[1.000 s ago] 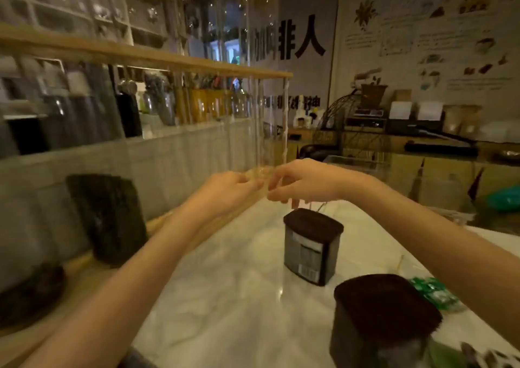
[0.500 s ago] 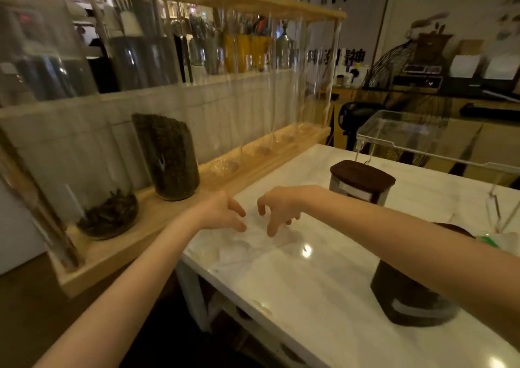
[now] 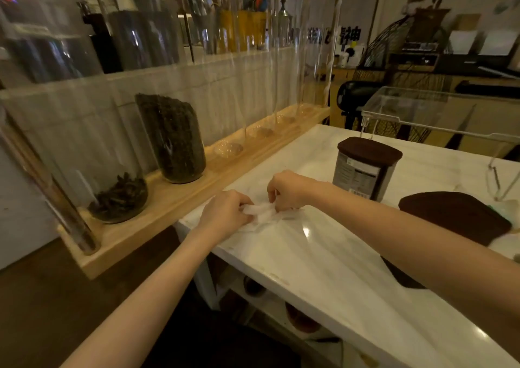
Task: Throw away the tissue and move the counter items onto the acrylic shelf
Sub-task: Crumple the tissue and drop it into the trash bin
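1. Head view, looking forward and down: we see both bare forearms reaching over the near-left corner of a white marble bench [image 3: 323,258].
2. Left hand [image 3: 225,215]: fingers curled and pinched on the left end of a crumpled white tissue [image 3: 263,212]. The hand rests low, at the bench surface near its left edge.
3. Right hand [image 3: 287,189]: fingers bent downward and gripping the right end of the same tissue. The fingertips are partly hidden by the knuckles, so we cannot tell which fingers make contact.
4. Tissue: bunched between the two hands, with its lower part spread flat and touching the bench. It lies close to the bench's left edge.
5. Small canister [image 3: 365,167] with a dark brown lid and a printed label stands upright on the bench, behind and to the right of the right hand, apart from it.
6. Large dark canister [image 3: 450,218] with a brown lid stands nearer the camera on the right; the right forearm covers its lower part.
7. Acrylic shelf [image 3: 439,114]: clear, raised on thin legs at the far right of the bench, behind both canisters.
8. Green-and-white packet [image 3: 506,207] shows at the right edge, just beside the large canister; details too small to read.
9. Wooden rack [image 3: 174,207] runs along the left of the bench and carries tall clear tubes; two hold dark contents, one mostly full [image 3: 174,139] and one filled only at the bottom [image 3: 118,198].
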Tool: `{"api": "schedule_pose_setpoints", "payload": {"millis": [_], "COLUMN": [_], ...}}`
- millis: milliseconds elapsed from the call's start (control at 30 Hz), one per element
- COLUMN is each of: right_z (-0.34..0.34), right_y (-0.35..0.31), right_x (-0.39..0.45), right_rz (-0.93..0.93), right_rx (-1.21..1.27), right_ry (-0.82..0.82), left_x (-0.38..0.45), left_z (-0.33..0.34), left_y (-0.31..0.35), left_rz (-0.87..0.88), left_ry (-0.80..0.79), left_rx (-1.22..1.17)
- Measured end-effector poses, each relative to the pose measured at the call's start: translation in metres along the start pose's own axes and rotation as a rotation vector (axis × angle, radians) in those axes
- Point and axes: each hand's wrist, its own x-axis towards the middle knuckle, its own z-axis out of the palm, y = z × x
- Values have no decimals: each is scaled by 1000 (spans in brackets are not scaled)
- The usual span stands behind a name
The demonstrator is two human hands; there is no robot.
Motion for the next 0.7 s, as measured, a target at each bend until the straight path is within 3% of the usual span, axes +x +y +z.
{"api": "schedule_pose_setpoints", "payload": {"millis": [400,700], "right_z": [-17,-12], "right_y": [2,5], "right_x": [-73,-205], "right_rz": [68,115], "right_rx": [297,311], "right_ry": [431,724], "left_x": [-18,-94], "left_z": [-24,-25], "left_y": [37,122], "left_rz": [199,416], "left_ry": [114,120], "left_rx": [-55,-241]}}
